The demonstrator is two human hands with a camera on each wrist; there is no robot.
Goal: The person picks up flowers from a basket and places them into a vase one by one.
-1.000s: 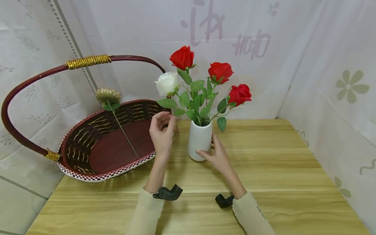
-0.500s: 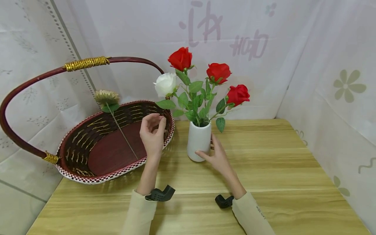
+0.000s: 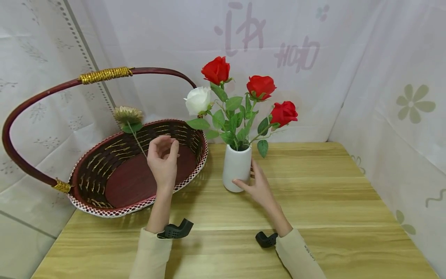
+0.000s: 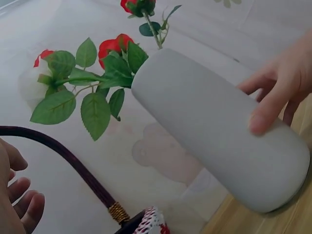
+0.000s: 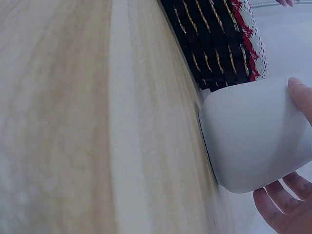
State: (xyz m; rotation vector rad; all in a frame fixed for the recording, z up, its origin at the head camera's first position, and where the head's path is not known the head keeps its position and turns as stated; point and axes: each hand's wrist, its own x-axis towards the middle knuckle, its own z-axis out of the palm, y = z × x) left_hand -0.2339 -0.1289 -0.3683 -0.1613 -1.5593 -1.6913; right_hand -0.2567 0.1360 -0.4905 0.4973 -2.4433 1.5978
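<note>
A white vase [image 3: 237,166] stands on the table, bearing three red roses [image 3: 261,86] and a white rose [image 3: 198,100]. My right hand [image 3: 259,184] grips it low on its right side; in the right wrist view the thumb lies on one face and the fingers curl round the other. My left hand [image 3: 163,161] hovers over the front of the wicker basket [image 3: 146,201], fingers loosely curled and holding nothing. Inside the basket leans a cream flower [image 3: 127,115], its lower stem hidden by my left hand. At the left wrist view's edge, my left fingers [image 4: 33,212] show no object between them.
The basket's tall dark-red handle [image 3: 26,101], wrapped in gold cord, arches high on the left. Wooden table [image 3: 334,217] extends to the right of the vase. White printed cloth [image 3: 296,23] hangs behind and at both sides.
My left hand has moved left, away from the white rose and vase, to over the basket. The right hand keeps its hold on the vase, which stays in place.
</note>
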